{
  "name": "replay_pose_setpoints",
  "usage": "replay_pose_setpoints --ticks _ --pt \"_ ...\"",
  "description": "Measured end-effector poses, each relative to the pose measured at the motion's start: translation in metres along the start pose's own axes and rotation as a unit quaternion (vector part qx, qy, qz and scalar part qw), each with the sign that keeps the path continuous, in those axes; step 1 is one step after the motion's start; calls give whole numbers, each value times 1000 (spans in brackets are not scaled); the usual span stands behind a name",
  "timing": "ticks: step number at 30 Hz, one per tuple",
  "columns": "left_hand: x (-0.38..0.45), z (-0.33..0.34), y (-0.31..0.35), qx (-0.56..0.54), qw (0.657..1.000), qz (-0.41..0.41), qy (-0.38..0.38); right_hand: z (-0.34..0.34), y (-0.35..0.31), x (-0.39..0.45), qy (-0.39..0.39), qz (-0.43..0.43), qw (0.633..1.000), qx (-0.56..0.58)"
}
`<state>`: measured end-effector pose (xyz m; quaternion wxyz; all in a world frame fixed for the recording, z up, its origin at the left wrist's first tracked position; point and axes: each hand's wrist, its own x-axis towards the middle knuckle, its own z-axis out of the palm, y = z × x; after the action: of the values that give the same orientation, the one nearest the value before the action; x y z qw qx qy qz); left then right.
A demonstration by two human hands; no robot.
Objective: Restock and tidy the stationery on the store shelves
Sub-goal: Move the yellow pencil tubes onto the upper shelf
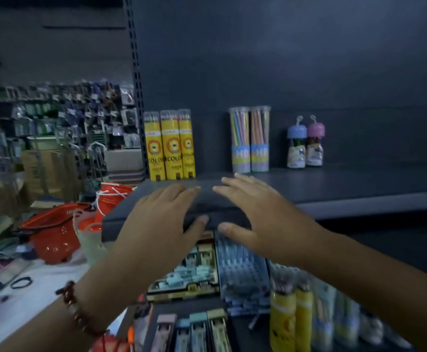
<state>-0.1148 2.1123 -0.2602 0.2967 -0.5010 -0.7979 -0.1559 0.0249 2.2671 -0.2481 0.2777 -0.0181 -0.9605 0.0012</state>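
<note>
Beaded bracelet (73, 304) rides on the left wrist at the bottom edge, closest of anything; from there both arms reach forward to the front lip of the dark shelf (347, 184); the left hand (164, 219) lies flat on top of the edge with its fingers (181, 193) stretched and its thumb hooked under the lip, and the right hand (254, 210) mirrors it just beside, fingers straight on top, thumb below; neither hand closes round any stock.

On the shelf beyond the fingertips stand three yellow pencil boxes (169, 146) side by side at the left, well clear of the fingers; two clear tubes of pastel pencils (250, 141) stand upright just behind the right fingertips, near but apart; two small bottle-shaped containers (305, 146), one blue-capped and one purple-capped, stand further right, their contents too small to make out.

Below the hands a lower shelf holds a dark boxed set (197, 270), a blue patterned pack (242, 273), more yellow tubes (290, 318) and a row of pastel cases (194, 331), all blurred and partly hidden by the arms.

To the left, orange baskets (52, 232) sit heaped on a cluttered white worktop (29, 295); cardboard cartons (47, 171) and hanging goods behind are hard to read.
</note>
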Motion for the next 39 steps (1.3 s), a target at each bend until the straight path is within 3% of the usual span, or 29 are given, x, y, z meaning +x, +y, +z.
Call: replay_pose_setpoints --ticks 3,6,8,13,19,22,27,35,39 --pt "-36 18 22 -15 997 27 68 9 2 -42 37 -43 998 -17" --pt "-72 44 43 -43 994 59 83 32 13 -80 52 -24 998 -9" --pt "-93 68 56 -61 995 60 45 51 23 -97 27 14 999 -21" --pt "-124 121 82 -63 990 5 -130 101 55 -128 -87 126 984 -86" --pt "-149 168 98 -78 978 -1 -195 148 77 -154 -17 124 992 -33" --pt "-154 186 100 -99 980 -7 -174 154 76 -159 74 131 988 24" --pt "-151 202 104 -167 972 -29 -163 168 61 -168 155 132 978 47" --pt "-149 223 128 -292 942 -66 -154 178 43 -168 159 184 960 138" --pt "-144 218 137 -403 896 -109 -151 170 31 -169 175 189 949 181"
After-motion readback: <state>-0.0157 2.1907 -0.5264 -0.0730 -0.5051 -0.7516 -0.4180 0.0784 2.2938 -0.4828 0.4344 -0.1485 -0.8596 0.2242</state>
